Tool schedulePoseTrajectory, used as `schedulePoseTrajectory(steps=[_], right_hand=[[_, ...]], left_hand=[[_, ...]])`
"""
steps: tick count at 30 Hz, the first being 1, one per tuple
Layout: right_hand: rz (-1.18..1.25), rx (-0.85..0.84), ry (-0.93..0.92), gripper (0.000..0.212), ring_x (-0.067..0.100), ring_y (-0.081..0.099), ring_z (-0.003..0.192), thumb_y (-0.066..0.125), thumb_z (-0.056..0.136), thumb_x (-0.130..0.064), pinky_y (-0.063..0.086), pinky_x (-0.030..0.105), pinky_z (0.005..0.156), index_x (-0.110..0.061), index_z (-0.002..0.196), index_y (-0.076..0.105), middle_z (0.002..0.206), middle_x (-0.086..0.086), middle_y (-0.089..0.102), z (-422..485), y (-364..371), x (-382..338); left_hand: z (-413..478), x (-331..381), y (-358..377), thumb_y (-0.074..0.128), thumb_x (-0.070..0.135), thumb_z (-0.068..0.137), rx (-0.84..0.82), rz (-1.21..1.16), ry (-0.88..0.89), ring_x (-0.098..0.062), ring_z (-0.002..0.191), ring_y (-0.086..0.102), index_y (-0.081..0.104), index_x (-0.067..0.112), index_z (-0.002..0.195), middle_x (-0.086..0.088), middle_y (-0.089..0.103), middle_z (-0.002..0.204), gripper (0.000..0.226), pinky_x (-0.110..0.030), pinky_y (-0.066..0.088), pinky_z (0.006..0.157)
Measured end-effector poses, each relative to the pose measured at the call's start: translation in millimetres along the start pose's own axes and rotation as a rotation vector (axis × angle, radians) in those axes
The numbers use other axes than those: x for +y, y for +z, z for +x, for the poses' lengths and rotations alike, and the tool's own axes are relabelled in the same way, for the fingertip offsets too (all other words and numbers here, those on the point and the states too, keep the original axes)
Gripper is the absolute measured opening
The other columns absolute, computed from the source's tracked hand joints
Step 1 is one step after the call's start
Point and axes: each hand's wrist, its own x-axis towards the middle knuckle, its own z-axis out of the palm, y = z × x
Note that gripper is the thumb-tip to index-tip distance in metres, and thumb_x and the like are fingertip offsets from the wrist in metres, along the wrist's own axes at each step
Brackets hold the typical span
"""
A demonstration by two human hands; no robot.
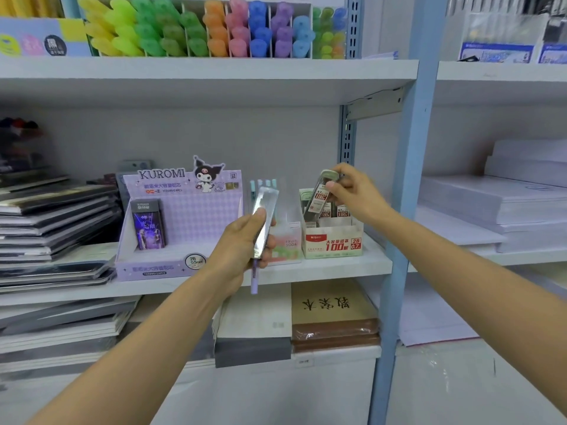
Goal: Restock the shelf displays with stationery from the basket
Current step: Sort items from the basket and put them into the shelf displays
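The right hand (352,194) pinched a light, stiff, probably slippery lead case (319,197) near its top; the left hand (242,243) clutched a second case (266,219) midway.

Slim case (264,220) at centre frame: clear plastic, glossy, catching white glare. Labelled case (320,194) just right of it is clear plastic too, with a paper sticker. Purple display box (190,216) and white display box (333,242) look like matt printed card. Shelf (337,268) is smooth, matt white. Brown notebooks (336,332) below sit under shiny film.
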Motion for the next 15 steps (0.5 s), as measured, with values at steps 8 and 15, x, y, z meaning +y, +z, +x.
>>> schedulePoseTrajectory(steps=[8,15], right_hand=[[-0.215,-0.195,0.085,0.017,0.016,0.065,0.086,0.059,0.094,-0.014,0.057,0.030,0.076,-0.019,0.111,0.058,0.100,0.002,0.064,6.8,18.8,16.0],[-0.170,0.073,-0.057,0.025,0.006,0.056,0.084,0.065,0.090,-0.012,0.046,0.016,0.080,-0.020,0.113,0.061,0.112,-0.003,0.051,1.7,25.5,0.8]], left_hand=[[3.1,-4.8,-5.1,0.047,0.012,0.098,-0.044,0.036,-0.039,-0.012,0.042,0.043,0.057,0.005,0.102,-0.005,0.057,0.065,0.013,-0.019,0.030,0.036],[0.7,-8.0,-13.3,0.060,0.014,0.094,-0.075,0.081,-0.001,-0.009,0.046,0.048,0.061,0.000,0.101,-0.002,0.067,0.071,0.015,-0.015,0.032,0.037]])
